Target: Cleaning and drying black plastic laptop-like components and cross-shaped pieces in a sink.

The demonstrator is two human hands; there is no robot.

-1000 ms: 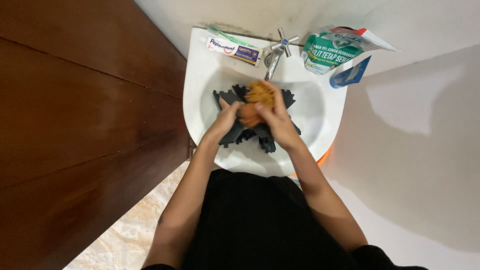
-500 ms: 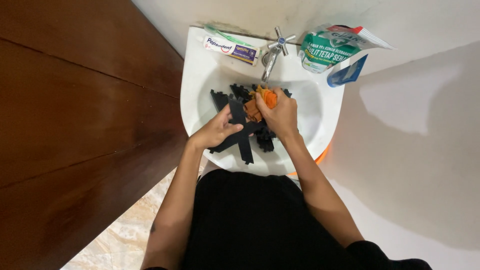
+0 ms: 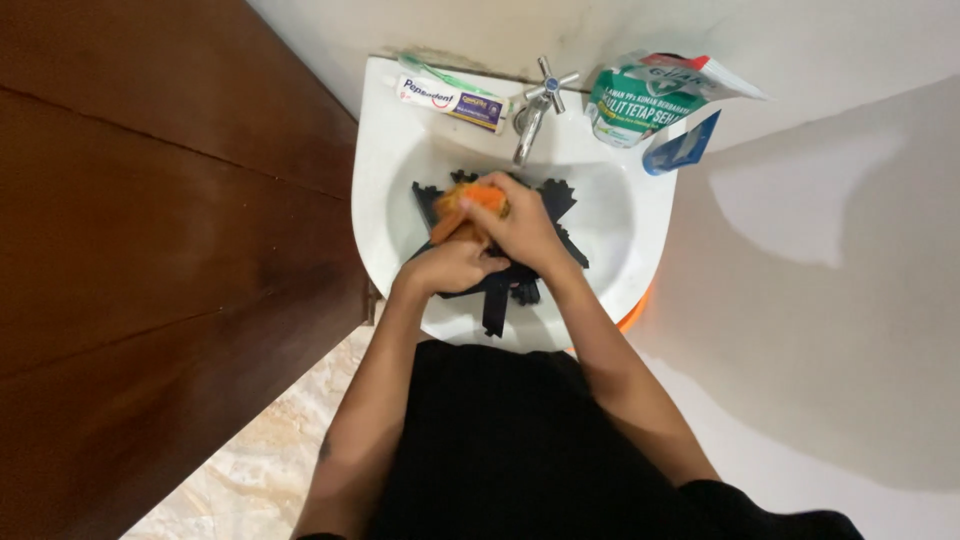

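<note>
White ceramic wash basin [image 3: 385, 215], seen from above, serves as our landmark. We see the right hand [image 3: 520, 232] over the middle of the basin, its fingers [image 3: 488, 212] clenched around a crumpled orange cloth [image 3: 470, 205] and pressing it onto a black plastic piece with toothed edges [image 3: 555, 200]. Several such black pieces lie crossed in the bowl of the basin; one narrow black strip [image 3: 494, 308] reaches the near rim. We see the left hand [image 3: 450, 265] just beside the right hand, on the basin's near side, its fingers curled down on the black pieces; we cannot tell how firmly they grip. Cloth and hands touch one another.

At the basin's far rim stands a metal tap with a cross-shaped handle [image 3: 535, 100], its spout pointing into the bowl. A white toothpaste tube [image 3: 450, 100] lies on the far rim, left of the tap. A green and white refill pouch [image 3: 640, 100] and a small blue sachet [image 3: 682, 145] rest on the far right rim. A dark brown wooden panel [image 3: 150, 250] flanks the basin's left side.
</note>
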